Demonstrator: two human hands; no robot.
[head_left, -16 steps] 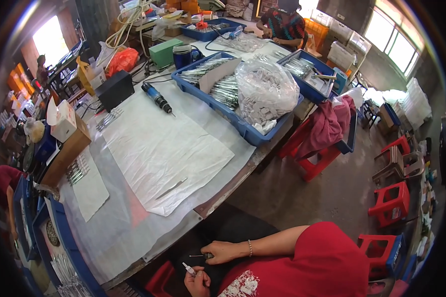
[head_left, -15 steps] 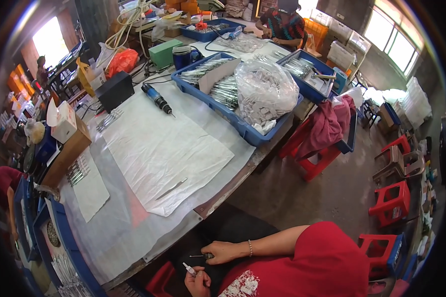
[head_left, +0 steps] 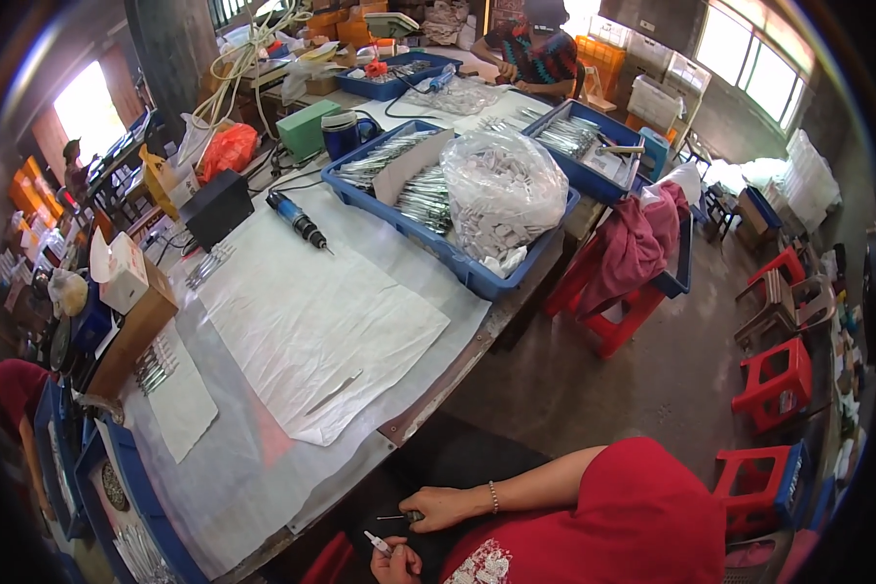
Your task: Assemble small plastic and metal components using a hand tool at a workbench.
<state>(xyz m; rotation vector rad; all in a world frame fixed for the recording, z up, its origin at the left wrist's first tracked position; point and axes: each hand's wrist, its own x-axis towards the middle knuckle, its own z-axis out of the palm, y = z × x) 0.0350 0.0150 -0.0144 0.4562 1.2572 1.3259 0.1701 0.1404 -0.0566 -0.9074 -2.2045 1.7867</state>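
Head view, hands: both sit low in the lap, below the worktop edge.
Left hand (head_left: 396,562): fingers curled together, pinching a small white pen-like part (head_left: 377,542) that points up and to the left.
Right hand (head_left: 445,507): fingers drawn together around a thin dark metal pin (head_left: 391,517) that sticks out leftward; a beaded bracelet (head_left: 494,496) circles the wrist.
Held things: the white part and the dark pin lie near each other, not touching, over the dark trousers.
Worktop (head_left: 253,477): covered in translucent plastic sheeting, with a large white paper sheet (head_left: 311,321) in the middle and a slim metal strip (head_left: 334,391) lying on the sheet's near part.
Tool: a blue and black electric screwdriver (head_left: 297,221) lies at the sheet's far edge, cord trailing away.
Tray: a long blue plastic tray (head_left: 448,248) holds silvery metal parts and a bulging clear plastic bag (head_left: 501,190) of pale pieces.
Left side: a brown cardboard box (head_left: 131,336) stands by a white tissue box (head_left: 117,273).
Floor, right: red plastic stools (head_left: 779,384) stand well apart from the worktop.
Far end: another person (head_left: 540,49) sits at the worktop.
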